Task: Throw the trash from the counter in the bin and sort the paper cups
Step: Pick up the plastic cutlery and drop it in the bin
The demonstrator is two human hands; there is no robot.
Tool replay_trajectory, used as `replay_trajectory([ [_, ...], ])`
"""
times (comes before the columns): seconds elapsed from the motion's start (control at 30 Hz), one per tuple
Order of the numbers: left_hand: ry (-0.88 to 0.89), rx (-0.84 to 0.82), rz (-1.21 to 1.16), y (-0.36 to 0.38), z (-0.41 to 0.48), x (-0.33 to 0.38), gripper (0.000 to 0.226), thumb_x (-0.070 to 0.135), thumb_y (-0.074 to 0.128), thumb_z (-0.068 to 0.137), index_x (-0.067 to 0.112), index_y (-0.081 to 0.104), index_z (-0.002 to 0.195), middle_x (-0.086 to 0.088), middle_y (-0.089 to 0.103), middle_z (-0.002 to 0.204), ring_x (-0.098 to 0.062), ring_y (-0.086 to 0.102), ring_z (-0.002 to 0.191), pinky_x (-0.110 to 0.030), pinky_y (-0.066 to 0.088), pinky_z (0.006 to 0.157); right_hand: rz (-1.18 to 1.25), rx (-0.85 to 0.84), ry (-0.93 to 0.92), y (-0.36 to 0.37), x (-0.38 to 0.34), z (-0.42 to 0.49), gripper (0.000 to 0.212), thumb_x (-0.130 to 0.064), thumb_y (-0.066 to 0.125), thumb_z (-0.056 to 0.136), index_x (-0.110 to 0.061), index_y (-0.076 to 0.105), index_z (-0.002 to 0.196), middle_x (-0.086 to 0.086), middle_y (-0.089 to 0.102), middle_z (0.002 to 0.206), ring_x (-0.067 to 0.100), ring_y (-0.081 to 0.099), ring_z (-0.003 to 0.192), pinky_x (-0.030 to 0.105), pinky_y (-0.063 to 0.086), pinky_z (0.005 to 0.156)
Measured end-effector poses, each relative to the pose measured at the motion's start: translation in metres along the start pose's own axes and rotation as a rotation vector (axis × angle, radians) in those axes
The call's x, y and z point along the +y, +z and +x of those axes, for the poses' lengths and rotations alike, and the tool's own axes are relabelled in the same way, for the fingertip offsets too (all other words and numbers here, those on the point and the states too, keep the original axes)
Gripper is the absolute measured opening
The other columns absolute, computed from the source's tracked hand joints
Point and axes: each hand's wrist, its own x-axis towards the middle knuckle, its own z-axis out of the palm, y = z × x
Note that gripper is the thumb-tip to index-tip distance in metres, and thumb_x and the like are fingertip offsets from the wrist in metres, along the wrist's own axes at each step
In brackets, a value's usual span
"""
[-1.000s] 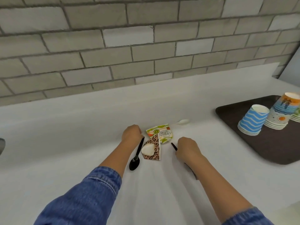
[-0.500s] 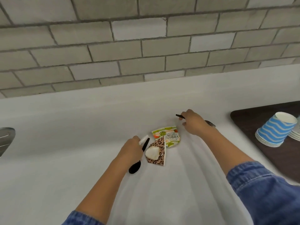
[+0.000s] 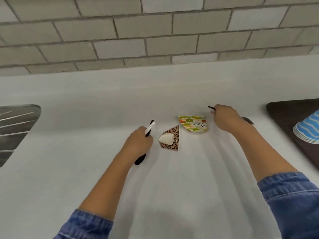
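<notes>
Head view over a matte white counter (image 3: pixel 172 187): the left hand (image 3: pixel 138 142) is curled round a glossy black spoon (image 3: pixel 140 160) and a thin white plastic handle (image 3: pixel 150 127), and the right hand (image 3: pixel 224 118) grips a black fork (image 3: pixel 247 120). Between the hands lie a squashed leopard-print cup (image 3: pixel 175 135) and a "Hello Summer" cup (image 3: pixel 194 125). Both look light and creased, so pinching a folded edge with spare fingers, cutlery pinned to the palm, seems the surest pick-up; no bin shows, and blue wave-striped cups (image 3: pixel 309 131) sit stacked on a dark tray (image 3: pixel 284 114) at right.

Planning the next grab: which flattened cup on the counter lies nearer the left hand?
The leopard-print cup, just beside the left hand; the lime-printed Hello Summer cup lies nearer the right hand.
</notes>
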Motion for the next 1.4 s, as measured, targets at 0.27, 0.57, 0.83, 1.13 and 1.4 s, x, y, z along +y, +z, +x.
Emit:
replay_trajectory([
  [0.27, 0.084, -0.018, -0.494, -0.023, -0.101, -0.041, 0.03, 0.039, 0.037, 0.099, 0.02, 0.061, 0.101, 0.008, 0.046, 0.07, -0.006, 0.043, 0.059, -0.023, 0.034, 0.058, 0.928, 0.159, -0.116, -0.04, -0.1, -0.172, 0.024, -0.032, 0.039, 0.1, -0.021, 0.056, 0.088, -0.01, 0.053, 0.07, 0.011, 0.052, 0.068, 0.024, 0.04, 0.061],
  [0.57, 0.233, -0.125, -0.776, -0.036, -0.233, -0.15, 0.029, 0.011, 0.042, 0.099, 0.031, 0.063, 0.093, 0.011, 0.062, 0.068, -0.001, 0.059, 0.067, -0.007, 0.045, 0.065, 1.258, -0.149, -0.266, 0.033, -0.211, -0.363, 0.018, -0.019, 0.043, 0.096, -0.033, 0.053, 0.099, -0.007, 0.065, 0.077, 0.007, 0.063, 0.082, 0.014, 0.045, 0.079],
  [0.83, -0.001, -0.09, -0.839, 0.051, -0.277, -0.311, 0.035, 0.002, 0.039, 0.098, 0.024, 0.061, 0.082, 0.002, 0.064, 0.078, -0.004, 0.061, 0.074, -0.011, 0.048, 0.069, 1.194, -0.239, 0.064, 0.208, -0.244, -0.432, 0.025, -0.008, 0.046, 0.097, -0.032, 0.054, 0.094, -0.008, 0.064, 0.09, 0.006, 0.063, 0.093, 0.023, 0.048, 0.083],
  [1.13, -0.365, -0.118, -0.82, 0.205, -0.236, -0.434, 0.028, -0.001, 0.034, 0.099, 0.014, 0.053, 0.085, -0.003, 0.06, 0.081, -0.019, 0.056, 0.08, -0.007, 0.045, 0.061, 0.932, -0.33, 0.313, 0.409, -0.249, -0.452, 0.014, -0.013, 0.041, 0.098, -0.021, 0.051, 0.104, -0.011, 0.057, 0.095, 0.012, 0.059, 0.093, 0.003, 0.04, 0.068],
  [1.4, -0.42, -0.219, -0.591, 0.243, -0.21, -0.478, 0.03, 0.005, 0.048, 0.095, 0.025, 0.052, 0.117, 0.007, 0.049, 0.113, -0.004, 0.05, 0.096, -0.008, 0.039, 0.085, 0.702, -0.399, 0.303, 0.451, -0.235, -0.445, 0.061, 0.0, 0.048, 0.091, -0.021, 0.028, 0.145, 0.0, 0.036, 0.143, 0.018, 0.046, 0.125, 0.016, 0.033, 0.096],
])
